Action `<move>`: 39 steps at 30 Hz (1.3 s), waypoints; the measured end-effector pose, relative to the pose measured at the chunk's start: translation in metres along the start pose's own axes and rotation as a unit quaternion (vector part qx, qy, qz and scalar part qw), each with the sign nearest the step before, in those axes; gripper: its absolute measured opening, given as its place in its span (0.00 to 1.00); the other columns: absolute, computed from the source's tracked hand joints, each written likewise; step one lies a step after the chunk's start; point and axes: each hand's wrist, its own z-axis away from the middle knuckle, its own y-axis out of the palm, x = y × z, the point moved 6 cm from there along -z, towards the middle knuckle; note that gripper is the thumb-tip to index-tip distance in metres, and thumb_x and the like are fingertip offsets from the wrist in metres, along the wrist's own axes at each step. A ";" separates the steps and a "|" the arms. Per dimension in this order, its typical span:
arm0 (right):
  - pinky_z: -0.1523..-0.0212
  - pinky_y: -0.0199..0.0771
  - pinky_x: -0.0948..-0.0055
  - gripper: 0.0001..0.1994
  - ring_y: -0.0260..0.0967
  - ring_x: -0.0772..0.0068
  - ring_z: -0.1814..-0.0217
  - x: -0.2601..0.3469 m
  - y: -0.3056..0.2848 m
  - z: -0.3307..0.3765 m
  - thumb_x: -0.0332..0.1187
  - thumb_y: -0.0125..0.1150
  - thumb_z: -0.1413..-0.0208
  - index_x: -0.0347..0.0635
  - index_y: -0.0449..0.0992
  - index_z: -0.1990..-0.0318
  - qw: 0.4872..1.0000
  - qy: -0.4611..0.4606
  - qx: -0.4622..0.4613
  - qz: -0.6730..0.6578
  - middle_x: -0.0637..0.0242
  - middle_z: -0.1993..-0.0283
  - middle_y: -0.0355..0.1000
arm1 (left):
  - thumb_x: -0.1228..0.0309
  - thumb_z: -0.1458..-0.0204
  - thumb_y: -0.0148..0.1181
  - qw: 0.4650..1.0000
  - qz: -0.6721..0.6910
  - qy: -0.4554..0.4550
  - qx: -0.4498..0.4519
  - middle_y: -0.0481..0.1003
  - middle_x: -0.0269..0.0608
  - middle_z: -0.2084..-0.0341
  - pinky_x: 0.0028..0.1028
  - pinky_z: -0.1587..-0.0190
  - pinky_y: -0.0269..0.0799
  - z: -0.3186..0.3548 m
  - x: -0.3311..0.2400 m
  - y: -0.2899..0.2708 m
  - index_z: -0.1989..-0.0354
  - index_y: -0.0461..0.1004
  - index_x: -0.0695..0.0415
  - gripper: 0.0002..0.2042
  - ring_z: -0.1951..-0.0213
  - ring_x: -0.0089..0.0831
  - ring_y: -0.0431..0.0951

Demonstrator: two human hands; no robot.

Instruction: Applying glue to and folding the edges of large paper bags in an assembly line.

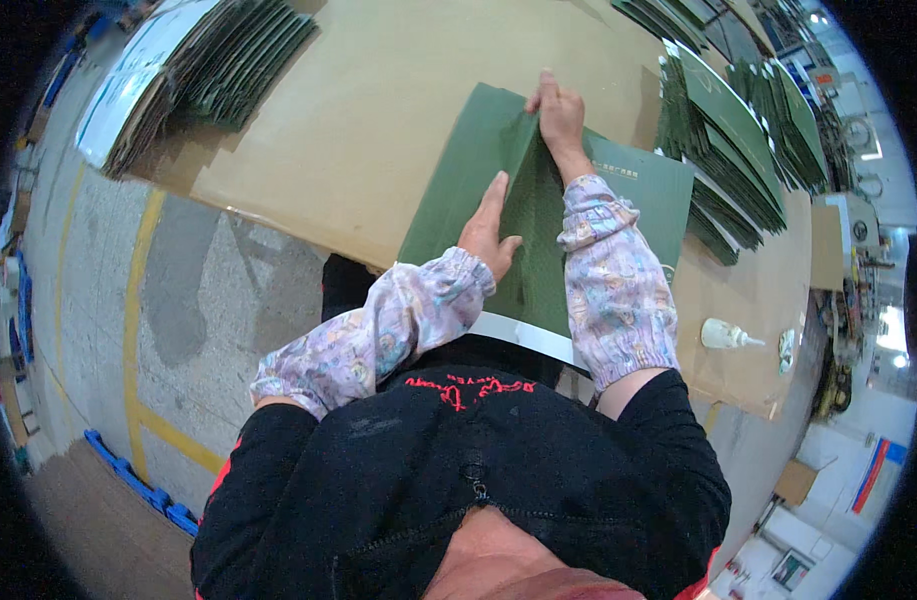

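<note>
A large green card sheet (pixel 458 190) with folds lies at the table edge in front of me. A raised crease runs up its middle, and a white strip shows along its near edge. Pale print marks its right panel. My left hand (pixel 491 235) rests on the sheet just left of the crease, fingers stretched out and thumb apart. Farther up, my right hand (pixel 560 120) has its thumb and fingers closed at the far end of the crease, on the folded edge. Its sleeved forearm covers part of the right panel.
Stacks of green folded card (pixel 723 140) stand at the right of the brown table (pixel 368 130). Another stack (pixel 243 65) sits at the far left. A white squeeze bottle (pixel 726 335) lies at the right, beside a small whitish-green object (pixel 785 350).
</note>
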 end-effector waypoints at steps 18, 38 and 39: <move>0.51 0.67 0.63 0.24 0.64 0.55 0.50 0.018 -0.183 0.192 0.35 0.58 0.46 0.34 0.65 0.44 0.956 0.080 -0.229 0.166 0.53 0.53 0.63 | 0.82 0.56 0.59 0.995 0.074 0.002 0.062 0.58 0.54 0.39 0.31 0.37 0.54 0.015 0.011 -0.035 0.34 0.43 0.68 0.40 0.39 0.38 0.60; 0.60 0.70 0.64 0.20 0.68 0.57 0.57 0.005 -0.149 0.231 0.33 0.62 0.51 0.30 0.70 0.52 0.941 0.066 -0.151 0.297 0.56 0.61 0.63 | 0.67 0.51 0.65 0.989 -0.105 -0.014 -0.106 0.77 0.43 0.65 0.29 0.61 0.73 -0.012 0.007 -0.046 0.55 0.74 0.65 0.18 0.64 0.30 0.77; 0.61 0.71 0.64 0.20 0.68 0.57 0.59 0.005 -0.147 0.228 0.33 0.63 0.52 0.30 0.71 0.53 0.936 0.055 -0.150 0.315 0.56 0.62 0.63 | 0.67 0.51 0.65 0.989 -0.106 -0.012 -0.104 0.77 0.43 0.65 0.29 0.61 0.73 -0.018 0.008 -0.049 0.55 0.74 0.65 0.18 0.64 0.30 0.77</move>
